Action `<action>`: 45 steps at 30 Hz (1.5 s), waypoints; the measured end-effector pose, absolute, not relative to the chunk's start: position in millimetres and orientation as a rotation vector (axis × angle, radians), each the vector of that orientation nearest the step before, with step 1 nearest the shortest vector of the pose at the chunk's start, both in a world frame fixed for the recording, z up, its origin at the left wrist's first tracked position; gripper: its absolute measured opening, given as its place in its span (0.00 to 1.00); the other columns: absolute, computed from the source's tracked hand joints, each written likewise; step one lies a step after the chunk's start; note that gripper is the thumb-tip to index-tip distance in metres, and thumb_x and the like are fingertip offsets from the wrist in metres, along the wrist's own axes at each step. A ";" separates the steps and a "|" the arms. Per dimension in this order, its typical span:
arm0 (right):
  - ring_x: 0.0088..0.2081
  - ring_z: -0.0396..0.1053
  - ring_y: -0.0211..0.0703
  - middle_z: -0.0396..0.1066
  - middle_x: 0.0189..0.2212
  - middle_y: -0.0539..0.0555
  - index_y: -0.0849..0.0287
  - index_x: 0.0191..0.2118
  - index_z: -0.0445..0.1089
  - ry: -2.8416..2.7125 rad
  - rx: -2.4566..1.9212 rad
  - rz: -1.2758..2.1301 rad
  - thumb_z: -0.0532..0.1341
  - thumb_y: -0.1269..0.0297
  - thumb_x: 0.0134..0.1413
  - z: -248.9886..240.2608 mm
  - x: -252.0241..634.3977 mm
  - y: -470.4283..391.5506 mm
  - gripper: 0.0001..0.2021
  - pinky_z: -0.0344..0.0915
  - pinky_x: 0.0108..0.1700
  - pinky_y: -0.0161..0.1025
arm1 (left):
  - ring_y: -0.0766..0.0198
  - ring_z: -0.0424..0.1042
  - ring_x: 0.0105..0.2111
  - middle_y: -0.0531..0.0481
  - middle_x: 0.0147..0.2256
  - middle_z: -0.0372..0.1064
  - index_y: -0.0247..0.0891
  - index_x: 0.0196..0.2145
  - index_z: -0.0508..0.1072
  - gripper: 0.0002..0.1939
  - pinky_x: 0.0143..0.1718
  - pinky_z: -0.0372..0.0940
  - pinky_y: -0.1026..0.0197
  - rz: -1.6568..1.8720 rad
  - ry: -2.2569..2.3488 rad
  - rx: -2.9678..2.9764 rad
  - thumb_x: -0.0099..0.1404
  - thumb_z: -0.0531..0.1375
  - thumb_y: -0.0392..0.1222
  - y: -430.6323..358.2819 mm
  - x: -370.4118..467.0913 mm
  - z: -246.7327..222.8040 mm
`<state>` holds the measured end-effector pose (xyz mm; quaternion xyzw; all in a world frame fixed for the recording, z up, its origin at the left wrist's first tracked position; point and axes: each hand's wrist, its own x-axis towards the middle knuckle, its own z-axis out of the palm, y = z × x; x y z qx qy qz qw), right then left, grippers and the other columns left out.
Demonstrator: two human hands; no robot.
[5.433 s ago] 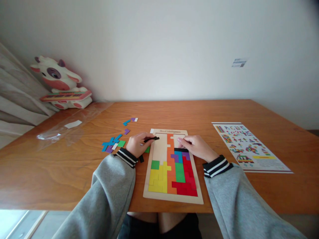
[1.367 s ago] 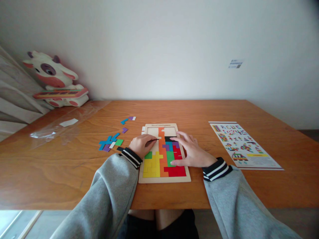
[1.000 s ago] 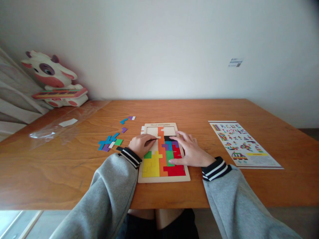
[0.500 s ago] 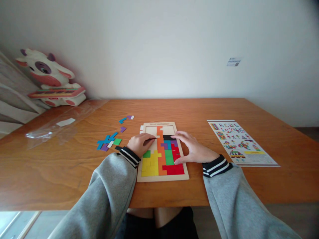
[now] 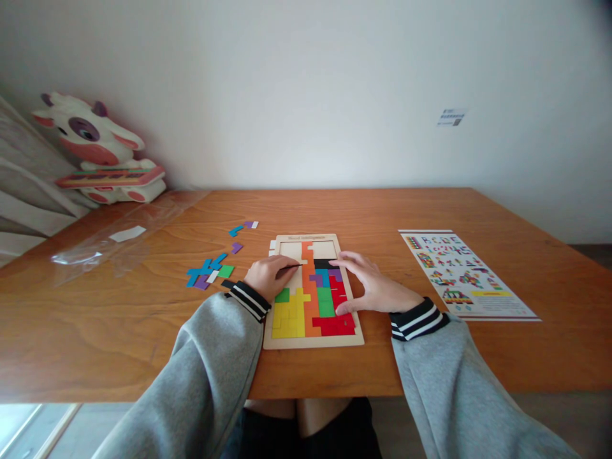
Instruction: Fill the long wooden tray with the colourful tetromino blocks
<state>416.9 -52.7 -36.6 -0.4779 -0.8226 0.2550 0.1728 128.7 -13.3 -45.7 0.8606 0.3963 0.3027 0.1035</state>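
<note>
A pale rectangular wooden puzzle board (image 5: 313,344) lies on the brown wooden table (image 5: 377,217), left of 1 white rectangular paper sheet (image 5: 468,277).

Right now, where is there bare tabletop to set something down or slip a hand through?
Bare table shows beyond the right hand, between the puzzle board and the printed sheet, and left of the left sleeve, in front of the loose pieces. Left of the board is crowded: loose pieces and the left hand sit close together.

Wd board (image 5: 313,343), matt pcs (image 5: 289,319), prob. plast. bag (image 5: 155,220)
</note>
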 end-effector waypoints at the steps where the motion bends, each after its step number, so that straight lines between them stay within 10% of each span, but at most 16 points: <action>1: 0.66 0.50 0.61 0.51 0.64 0.61 0.47 0.64 0.58 -2.320 -1.347 0.717 0.66 0.35 0.44 -36.4 416.9 -52.8 0.43 0.49 0.65 0.63 | 0.65 0.76 0.34 0.49 0.36 0.79 0.40 0.39 0.77 0.13 0.37 0.71 0.64 0.893 1.172 2.539 0.69 0.54 0.45 -13.2 128.7 -46.0; 11: 0.65 0.52 0.57 0.54 0.63 0.60 0.48 0.63 0.59 -2.331 -1.321 0.625 0.60 0.43 0.57 -39.8 417.0 -51.6 0.31 0.52 0.65 0.61 | 0.65 0.76 0.33 0.49 0.36 0.79 0.40 0.39 0.77 0.13 0.37 0.71 0.64 0.901 1.170 2.537 0.69 0.54 0.45 -13.3 129.3 -45.7; 27: 0.67 0.48 0.64 0.49 0.65 0.61 0.47 0.64 0.57 -2.352 -1.339 0.678 0.67 0.35 0.41 -36.0 416.8 -54.0 0.45 0.48 0.65 0.65 | 0.65 0.76 0.32 0.49 0.37 0.78 0.40 0.39 0.77 0.12 0.35 0.69 0.65 0.898 1.174 2.531 0.69 0.55 0.45 -12.8 128.0 -47.8; 45: 0.64 0.55 0.58 0.56 0.61 0.61 0.49 0.61 0.61 -2.293 -1.335 0.584 0.61 0.40 0.54 -42.0 414.1 -52.5 0.32 0.54 0.63 0.61 | 0.66 0.75 0.32 0.50 0.36 0.78 0.39 0.40 0.77 0.11 0.36 0.69 0.65 0.909 1.156 2.563 0.70 0.55 0.43 -12.9 128.6 -47.6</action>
